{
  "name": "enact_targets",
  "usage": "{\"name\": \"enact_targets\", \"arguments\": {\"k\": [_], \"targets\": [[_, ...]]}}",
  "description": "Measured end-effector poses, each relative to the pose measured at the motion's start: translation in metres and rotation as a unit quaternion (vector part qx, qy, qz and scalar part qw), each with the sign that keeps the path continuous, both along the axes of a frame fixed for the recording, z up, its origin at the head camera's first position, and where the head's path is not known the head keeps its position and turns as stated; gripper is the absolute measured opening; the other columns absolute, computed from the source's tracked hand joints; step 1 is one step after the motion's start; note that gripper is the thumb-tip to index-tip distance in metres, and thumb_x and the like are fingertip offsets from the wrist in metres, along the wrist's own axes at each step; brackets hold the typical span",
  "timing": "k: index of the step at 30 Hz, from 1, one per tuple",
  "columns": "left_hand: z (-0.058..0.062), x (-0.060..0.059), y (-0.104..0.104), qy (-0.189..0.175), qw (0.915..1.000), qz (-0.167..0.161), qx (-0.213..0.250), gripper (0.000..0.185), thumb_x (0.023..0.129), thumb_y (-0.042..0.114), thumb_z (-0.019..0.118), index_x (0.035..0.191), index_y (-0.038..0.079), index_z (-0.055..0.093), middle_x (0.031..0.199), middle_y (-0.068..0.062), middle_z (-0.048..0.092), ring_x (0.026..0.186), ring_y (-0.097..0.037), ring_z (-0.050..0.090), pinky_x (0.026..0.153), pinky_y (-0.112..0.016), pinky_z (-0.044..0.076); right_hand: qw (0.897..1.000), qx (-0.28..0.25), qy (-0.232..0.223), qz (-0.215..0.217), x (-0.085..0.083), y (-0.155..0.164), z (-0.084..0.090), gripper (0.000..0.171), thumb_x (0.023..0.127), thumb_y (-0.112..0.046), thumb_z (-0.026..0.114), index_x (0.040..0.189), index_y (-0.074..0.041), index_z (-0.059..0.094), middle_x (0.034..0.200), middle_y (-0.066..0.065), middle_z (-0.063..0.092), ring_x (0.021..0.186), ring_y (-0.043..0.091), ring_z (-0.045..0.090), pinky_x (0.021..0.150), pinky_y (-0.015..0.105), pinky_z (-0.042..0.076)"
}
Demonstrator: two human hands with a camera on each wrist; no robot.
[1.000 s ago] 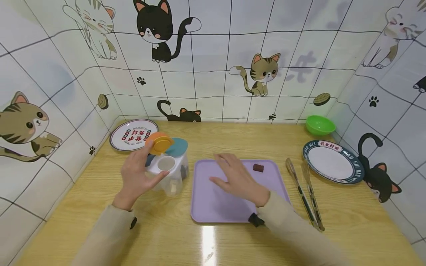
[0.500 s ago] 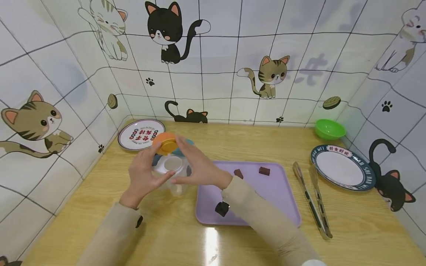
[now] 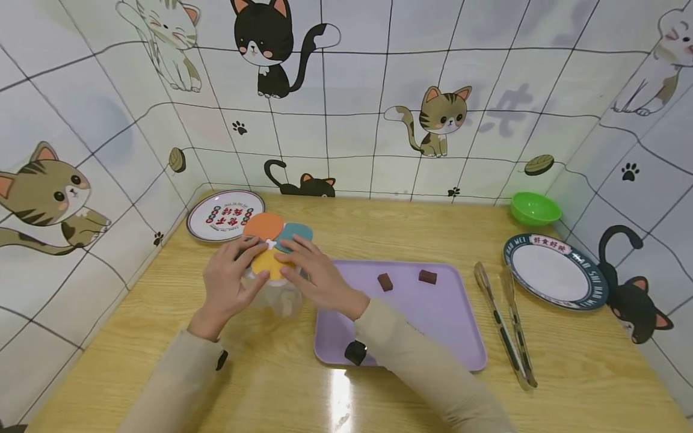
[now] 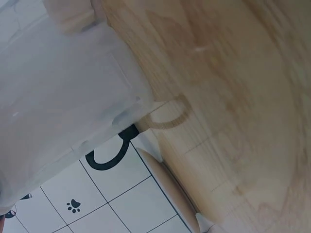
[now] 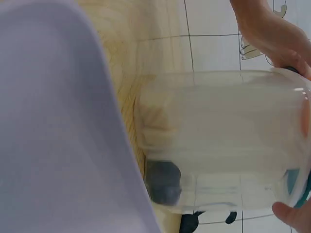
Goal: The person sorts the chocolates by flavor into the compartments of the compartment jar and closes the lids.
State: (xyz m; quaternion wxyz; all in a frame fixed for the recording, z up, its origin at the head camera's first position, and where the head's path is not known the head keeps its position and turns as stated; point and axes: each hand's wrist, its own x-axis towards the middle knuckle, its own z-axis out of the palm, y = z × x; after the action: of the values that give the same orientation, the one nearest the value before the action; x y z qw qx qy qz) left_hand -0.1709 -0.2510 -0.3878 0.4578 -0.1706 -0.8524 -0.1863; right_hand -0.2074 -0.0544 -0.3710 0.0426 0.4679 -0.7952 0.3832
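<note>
A clear storage container [image 3: 277, 299] with orange [image 3: 263, 225], teal [image 3: 296, 232] and yellow lids [image 3: 265, 265] stands on the table, left of the purple tray [image 3: 433, 337]. My left hand [image 3: 227, 282] grips its top from the left, thumb at the yellow lid's edge. My right hand [image 3: 319, 279] presses on the yellow lid with extended fingers. The yellow lid lies flat over its opening. Through the wall in the right wrist view, a dark chunk [image 5: 163, 182] and a pale piece [image 5: 158, 116] show low in the container. My fingers partly hide the lids.
Two dark brown blocks [image 3: 385, 282] lie on the tray. Metal tongs [image 3: 506, 337] rest right of it, near a blue-rimmed plate [image 3: 557, 270] and a green bowl [image 3: 535, 209]. A plate with red lettering [image 3: 208, 198] lies behind the container. A cat-patterned wall [image 3: 346, 138] stands behind.
My right hand has moved left from over the tray to the container, uncovering a second brown block. The yellow lid, raised before, has swung down over its opening.
</note>
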Motion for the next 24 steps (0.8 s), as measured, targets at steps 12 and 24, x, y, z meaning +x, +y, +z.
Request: {"name": "enact_targets", "arguments": {"k": [12,24], "targets": [[0.003,0.008,0.0,-0.008,0.9998,-0.002,-0.02,0.058,0.083,0.063,0.038,0.107,0.018,0.067,0.106,-0.013,0.062,0.103,-0.033,0.055,0.085,-0.045,0.042,0.993,0.11,0.019,-0.044,0.016,-0.011,0.028,0.03,0.093,-0.031,0.041,0.117,-0.026,0.059,0.141,-0.002,0.037,0.137,0.027,0.017,0.1,0.065,0.018],[0.008,0.04,0.006,-0.069,0.9944,0.071,-0.037,0.077,0.072,0.073,0.038,0.107,0.008,0.06,0.113,-0.008,0.061,0.098,-0.026,0.056,0.056,-0.032,0.047,0.96,0.264,-0.006,-0.093,0.005,-0.009,0.058,0.062,0.077,0.005,0.049,0.116,-0.043,0.054,0.143,-0.011,0.031,0.132,0.024,0.031,0.101,0.066,0.006]]}}
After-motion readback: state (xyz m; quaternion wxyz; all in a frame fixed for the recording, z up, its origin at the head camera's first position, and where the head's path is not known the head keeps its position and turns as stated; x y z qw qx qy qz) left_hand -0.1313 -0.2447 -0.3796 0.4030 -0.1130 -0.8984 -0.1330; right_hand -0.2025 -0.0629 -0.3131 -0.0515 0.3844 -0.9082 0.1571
